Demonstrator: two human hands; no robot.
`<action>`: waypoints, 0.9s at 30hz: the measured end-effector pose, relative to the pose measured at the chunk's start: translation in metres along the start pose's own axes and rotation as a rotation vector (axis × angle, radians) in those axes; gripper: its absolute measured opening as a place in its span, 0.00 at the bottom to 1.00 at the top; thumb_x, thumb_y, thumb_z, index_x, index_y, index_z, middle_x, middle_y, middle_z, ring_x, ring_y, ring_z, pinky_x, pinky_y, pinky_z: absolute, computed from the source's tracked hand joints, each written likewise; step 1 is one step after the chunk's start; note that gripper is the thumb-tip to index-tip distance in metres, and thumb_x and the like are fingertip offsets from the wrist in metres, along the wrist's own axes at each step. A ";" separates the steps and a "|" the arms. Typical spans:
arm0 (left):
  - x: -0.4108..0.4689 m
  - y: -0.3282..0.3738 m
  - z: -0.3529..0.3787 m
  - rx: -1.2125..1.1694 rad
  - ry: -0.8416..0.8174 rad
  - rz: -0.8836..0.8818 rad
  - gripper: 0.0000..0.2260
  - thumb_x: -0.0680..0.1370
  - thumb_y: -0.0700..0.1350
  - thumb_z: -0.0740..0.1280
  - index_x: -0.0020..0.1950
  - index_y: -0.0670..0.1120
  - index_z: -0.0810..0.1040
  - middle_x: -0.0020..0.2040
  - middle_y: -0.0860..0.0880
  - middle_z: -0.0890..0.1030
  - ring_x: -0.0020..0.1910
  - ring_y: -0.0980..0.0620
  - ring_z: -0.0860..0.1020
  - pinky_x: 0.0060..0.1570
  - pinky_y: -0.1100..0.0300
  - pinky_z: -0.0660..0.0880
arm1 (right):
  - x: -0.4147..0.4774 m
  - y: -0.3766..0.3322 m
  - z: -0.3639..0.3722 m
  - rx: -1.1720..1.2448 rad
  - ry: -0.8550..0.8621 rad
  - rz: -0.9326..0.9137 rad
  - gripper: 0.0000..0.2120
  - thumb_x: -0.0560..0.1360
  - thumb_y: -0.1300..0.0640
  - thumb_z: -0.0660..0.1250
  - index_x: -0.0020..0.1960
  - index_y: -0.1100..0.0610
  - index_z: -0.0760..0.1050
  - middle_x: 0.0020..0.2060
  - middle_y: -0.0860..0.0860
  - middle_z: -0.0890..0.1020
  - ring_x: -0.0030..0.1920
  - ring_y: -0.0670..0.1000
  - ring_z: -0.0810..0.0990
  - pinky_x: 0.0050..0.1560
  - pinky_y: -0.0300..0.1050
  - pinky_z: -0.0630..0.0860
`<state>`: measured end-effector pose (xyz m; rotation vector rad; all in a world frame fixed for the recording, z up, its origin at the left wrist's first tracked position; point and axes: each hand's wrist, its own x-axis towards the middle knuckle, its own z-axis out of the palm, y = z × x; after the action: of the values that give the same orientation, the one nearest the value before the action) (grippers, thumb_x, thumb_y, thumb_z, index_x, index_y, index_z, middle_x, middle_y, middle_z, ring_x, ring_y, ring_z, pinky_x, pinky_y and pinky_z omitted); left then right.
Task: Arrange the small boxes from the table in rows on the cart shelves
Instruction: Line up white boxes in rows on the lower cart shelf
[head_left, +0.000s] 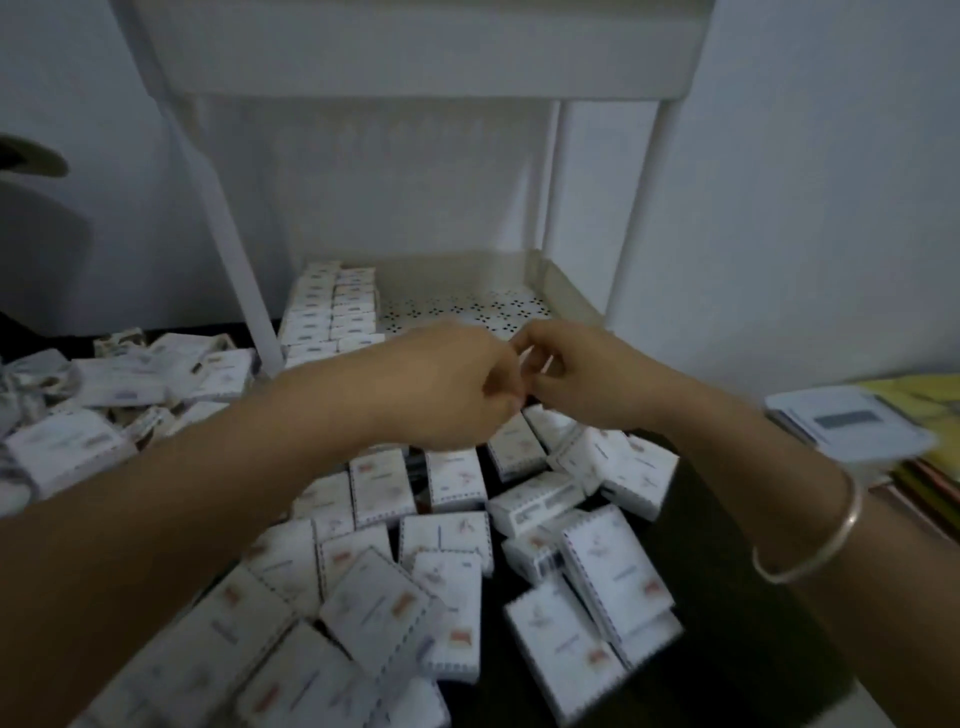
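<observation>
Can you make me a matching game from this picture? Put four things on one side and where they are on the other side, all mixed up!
Things:
1. boxes in neat rows
2. jumbled boxes
3. bangle
4. yellow papers

Places:
A. on the right wrist
B. on the dark table
C. at the far right edge of the picture
D. on the left side of the cart shelf

Right pairs: 1-D, 2-B, 3-A, 4-C

wall (805, 182): plain white | light: dim (greyish) | left edge: dark rounded shape (41, 234)
</observation>
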<state>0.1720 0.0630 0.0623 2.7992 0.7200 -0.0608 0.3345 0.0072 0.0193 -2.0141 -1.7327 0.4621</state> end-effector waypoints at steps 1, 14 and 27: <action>-0.009 0.006 0.005 -0.036 -0.032 0.027 0.09 0.80 0.51 0.61 0.57 0.56 0.79 0.55 0.57 0.80 0.52 0.57 0.78 0.53 0.60 0.75 | -0.015 0.000 -0.001 0.001 -0.003 0.007 0.10 0.78 0.59 0.62 0.55 0.47 0.74 0.45 0.45 0.80 0.45 0.43 0.78 0.45 0.40 0.75; -0.106 -0.015 0.064 -0.162 0.298 -0.220 0.16 0.76 0.62 0.60 0.61 0.60 0.73 0.57 0.62 0.77 0.55 0.62 0.74 0.56 0.58 0.73 | -0.133 -0.022 0.044 -0.415 0.009 0.274 0.41 0.70 0.31 0.64 0.75 0.46 0.51 0.73 0.49 0.59 0.71 0.50 0.64 0.65 0.50 0.70; -0.129 -0.010 0.091 -0.199 0.306 -0.201 0.31 0.69 0.60 0.73 0.68 0.61 0.65 0.62 0.63 0.66 0.62 0.61 0.67 0.62 0.61 0.66 | -0.119 -0.018 0.082 0.241 0.457 0.130 0.20 0.72 0.48 0.70 0.61 0.41 0.68 0.54 0.38 0.73 0.49 0.42 0.76 0.43 0.43 0.80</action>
<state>0.0560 -0.0123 -0.0149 2.5637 1.0147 0.3883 0.2577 -0.0989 -0.0445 -1.8821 -1.2175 0.2130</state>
